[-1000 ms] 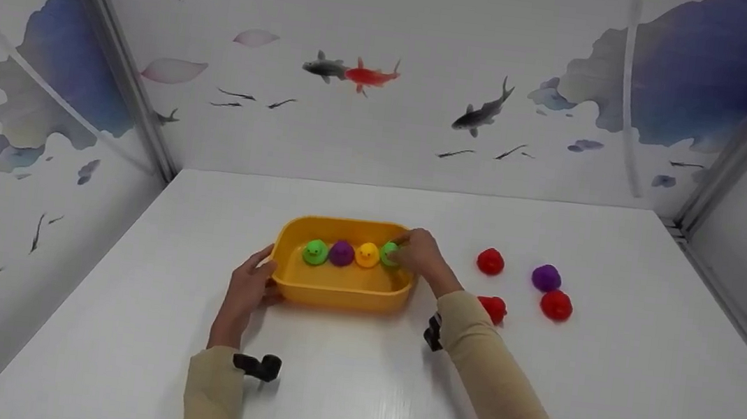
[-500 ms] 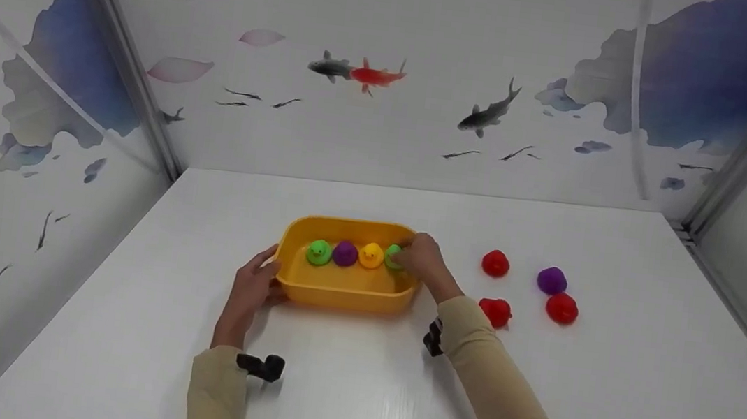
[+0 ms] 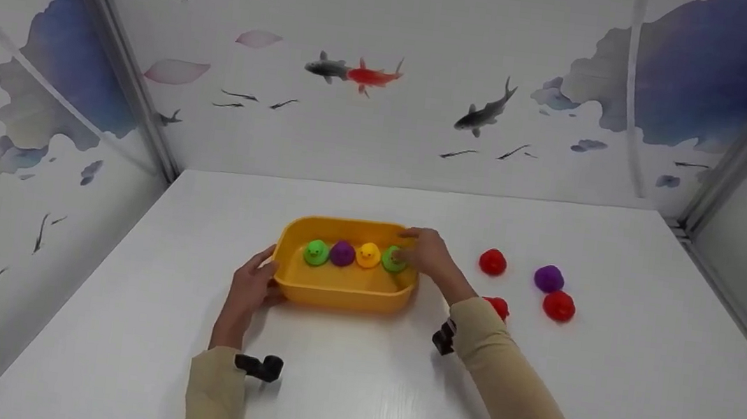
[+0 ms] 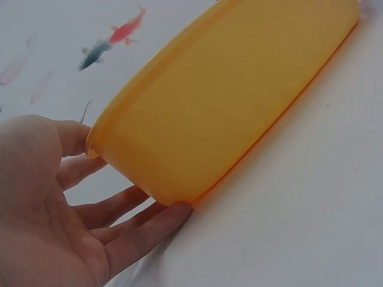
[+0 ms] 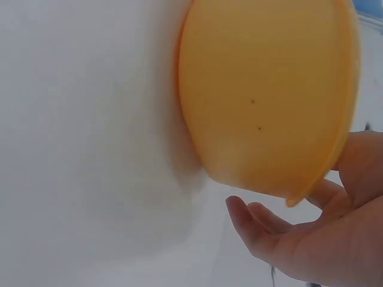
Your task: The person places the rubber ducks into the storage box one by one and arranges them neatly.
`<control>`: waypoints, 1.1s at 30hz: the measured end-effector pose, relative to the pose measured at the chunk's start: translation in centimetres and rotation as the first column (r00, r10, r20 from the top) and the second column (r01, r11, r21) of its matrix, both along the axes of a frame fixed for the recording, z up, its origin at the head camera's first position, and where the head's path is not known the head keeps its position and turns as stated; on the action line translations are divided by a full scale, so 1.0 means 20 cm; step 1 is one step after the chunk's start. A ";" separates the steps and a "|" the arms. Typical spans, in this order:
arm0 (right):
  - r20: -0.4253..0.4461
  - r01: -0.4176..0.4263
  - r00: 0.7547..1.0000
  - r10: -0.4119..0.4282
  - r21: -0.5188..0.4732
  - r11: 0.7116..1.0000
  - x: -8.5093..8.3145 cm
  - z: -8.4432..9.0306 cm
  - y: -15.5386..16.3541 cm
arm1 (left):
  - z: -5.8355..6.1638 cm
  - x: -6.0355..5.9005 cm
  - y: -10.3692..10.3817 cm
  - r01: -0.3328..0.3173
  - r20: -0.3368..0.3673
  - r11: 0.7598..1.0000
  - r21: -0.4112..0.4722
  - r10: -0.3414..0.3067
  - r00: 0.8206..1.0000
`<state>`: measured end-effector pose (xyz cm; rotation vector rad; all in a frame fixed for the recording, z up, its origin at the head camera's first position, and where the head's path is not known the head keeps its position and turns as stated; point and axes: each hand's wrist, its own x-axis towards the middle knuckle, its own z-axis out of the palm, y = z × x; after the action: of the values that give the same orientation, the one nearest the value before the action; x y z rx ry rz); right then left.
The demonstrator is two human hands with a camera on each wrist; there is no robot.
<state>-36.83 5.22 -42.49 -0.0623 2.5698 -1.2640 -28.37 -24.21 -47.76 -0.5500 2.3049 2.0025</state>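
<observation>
Currently hands apart, one at each end of the tray (image 3: 343,299), which sits on the counter (image 3: 354,383). Left hand (image 3: 247,293): fingers splayed, touching left end. Right hand (image 3: 433,255): over right rim, fingers parted at the right green duck (image 3: 390,260); contact cannot be told. Leftward inside tray: yellow duck (image 3: 368,257), purple toy (image 3: 342,254), left green duck (image 3: 316,253). Right of tray: far red toy (image 3: 492,262); near red toy (image 3: 498,308), partly behind the right sleeve (image 3: 516,373); farther right, outer purple toy (image 3: 549,279) just beside outer red toy (image 3: 559,306).

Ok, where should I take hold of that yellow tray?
I'd hold the yellow tray by the rim at its short ends, coming from left and right: the rim juts past inward-sloping walls, so fingers could hook beneath. The left hand grips one end that way.
</observation>
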 end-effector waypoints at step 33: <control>-0.392 0.029 0.919 -0.034 -0.018 0.999 0.19 0.13 0.78 | 0.00 0.02 0.00 0.021 -0.026 1.000 0.003 -0.020 0.999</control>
<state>-33.12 20.77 -39.91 -0.3082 2.9070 -1.3993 -28.04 -24.18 -47.84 -0.5011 2.3113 2.0163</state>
